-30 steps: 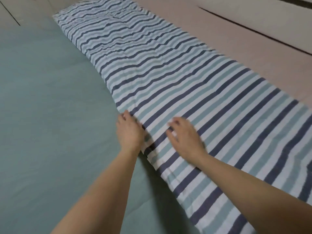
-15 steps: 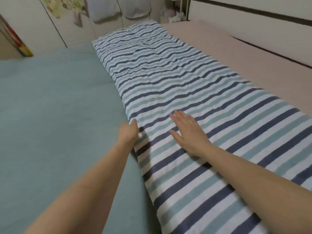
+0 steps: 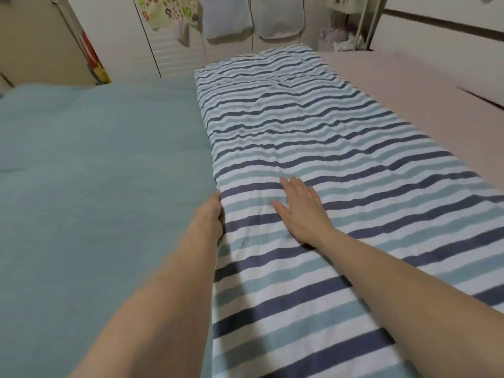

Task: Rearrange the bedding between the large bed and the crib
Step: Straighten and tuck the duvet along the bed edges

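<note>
Striped quilt (image 3: 313, 148): lying flat and lengthwise, running from near foreground to far wall, white with navy and pale teal bands. Sitting between teal sheet (image 3: 95, 173) on left and pink sheet (image 3: 409, 85) on right; touching both along its long edges. Showing light wrinkling in far half.

Right hand (image 3: 302, 211): resting palm-down on quilt near its left part. Fingers (image 3: 289, 184) lying straight and slightly spread, holding nothing, pressing flat on fabric. Thumb pointing left, apart from the rest.

Left hand (image 3: 211, 211): reaching to quilt's left edge, at the seam between quilt and teal sheet. Only back of hand and wrist showing; fingers tucking down out of sight at the edge. Cannot tell whether gripping the edge or merely pushing against it.

Both forearms extending in from bottom of head view, bare.

Background: white slatted wardrobe doors (image 3: 174, 53) standing behind bed ends. Floral cloth (image 3: 166, 9) and two pale hanging cloths (image 3: 226, 17) hanging in front of doors. Colourful item (image 3: 94, 61) leaning at far left, blurred, kind not identifiable. Cluttered corner (image 3: 341, 36) at far right with white frame uprights, contents too small to tell. White panel with dark band (image 3: 441, 25) running along right side beyond pink sheet.
</note>
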